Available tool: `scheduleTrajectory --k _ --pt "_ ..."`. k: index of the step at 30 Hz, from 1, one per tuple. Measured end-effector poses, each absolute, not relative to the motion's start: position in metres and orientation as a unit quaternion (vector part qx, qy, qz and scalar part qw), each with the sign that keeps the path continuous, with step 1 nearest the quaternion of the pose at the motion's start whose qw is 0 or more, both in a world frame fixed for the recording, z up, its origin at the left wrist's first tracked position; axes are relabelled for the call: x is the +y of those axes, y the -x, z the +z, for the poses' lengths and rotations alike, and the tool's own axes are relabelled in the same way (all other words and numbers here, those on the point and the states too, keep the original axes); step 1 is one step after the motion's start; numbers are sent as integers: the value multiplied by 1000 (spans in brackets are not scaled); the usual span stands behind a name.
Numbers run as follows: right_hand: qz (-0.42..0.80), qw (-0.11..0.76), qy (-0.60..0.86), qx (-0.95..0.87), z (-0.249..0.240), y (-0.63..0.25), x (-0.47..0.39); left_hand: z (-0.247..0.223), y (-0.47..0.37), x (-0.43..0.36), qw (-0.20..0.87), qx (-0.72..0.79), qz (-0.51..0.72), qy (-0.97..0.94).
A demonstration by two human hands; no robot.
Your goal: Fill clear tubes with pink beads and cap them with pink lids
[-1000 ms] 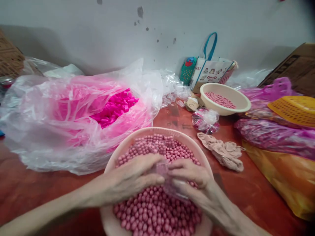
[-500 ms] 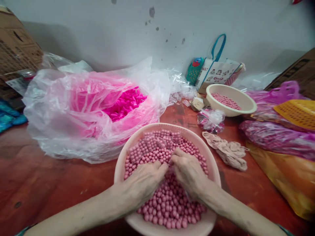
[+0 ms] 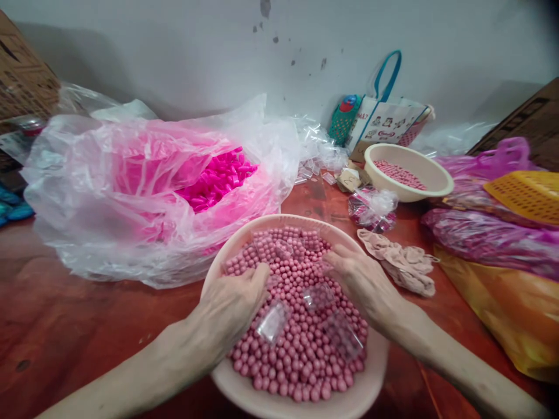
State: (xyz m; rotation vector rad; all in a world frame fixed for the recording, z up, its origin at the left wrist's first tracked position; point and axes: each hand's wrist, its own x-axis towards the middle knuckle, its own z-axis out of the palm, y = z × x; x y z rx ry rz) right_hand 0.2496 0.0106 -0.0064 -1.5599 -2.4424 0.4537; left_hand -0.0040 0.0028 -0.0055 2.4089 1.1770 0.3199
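Red surface (image 3: 78, 343) by a pale wall (image 3: 174, 52), with both hands held over beads in a basin.

Small pink round beads (image 3: 301, 361) are heaped in a round pale-pink plastic basin (image 3: 371, 375), with small clear plastic packets (image 3: 273, 322) scattered on top. Over its left rim, the left hand (image 3: 242, 294) is held with thumb and fingers drawn close; over its right rim, the right hand (image 3: 356, 276) is held with fingers curled. Whether anything is gripped by either cannot be told. Beyond the left rim, bright magenta pieces (image 3: 218, 180) are contained in an open translucent plastic bag (image 3: 87, 233); beyond the right, a crumpled beige cloth (image 3: 399, 262) is laid.
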Motion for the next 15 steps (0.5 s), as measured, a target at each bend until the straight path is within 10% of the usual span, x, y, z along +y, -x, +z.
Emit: scheduleTrajectory --k 9,15 --pt "218 132 412 -875 -38 -238 -4 -22 3 -17 114 325 48 -938" --pt "295 161 407 -849 -34 -223 6 -22 -4 -3 226 365 70 -901"
